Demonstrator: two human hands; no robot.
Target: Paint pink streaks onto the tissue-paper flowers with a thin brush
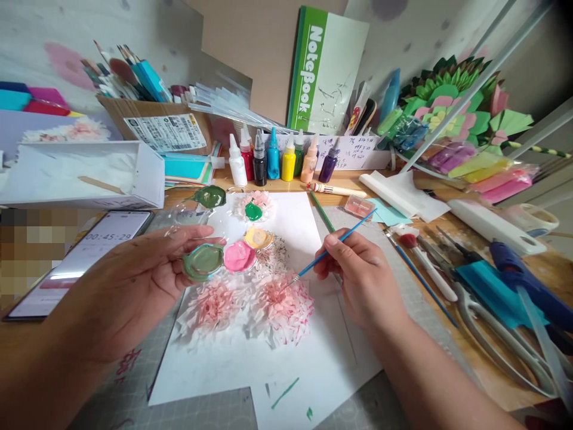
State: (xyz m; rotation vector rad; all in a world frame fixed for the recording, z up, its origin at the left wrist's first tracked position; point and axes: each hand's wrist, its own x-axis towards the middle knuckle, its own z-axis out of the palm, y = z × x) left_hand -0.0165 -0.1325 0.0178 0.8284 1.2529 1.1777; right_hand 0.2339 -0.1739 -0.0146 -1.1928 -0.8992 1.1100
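Observation:
My left hand [156,263] holds a clear plastic palette [181,216] by its edge, with wells of green, pink [239,257], orange and other paint. Pinched in my right hand [353,263] is a thin blue paintbrush [335,242], its tip touching the middle of a pink and white ruffled paper flower [283,303]. A second such flower [215,303] lies to the left of it on white paper [206,370], under the palette. Another small flower [263,199] shows behind the palette, partly covered by a green well.
Paint bottles [273,156] line the back, before a notebook [329,71] and a cardboard box [156,128]. A phone [80,263] lies left. Pliers [501,340], a glue gun [523,280] and brushes lie right. A green stick [321,212] lies behind my right hand.

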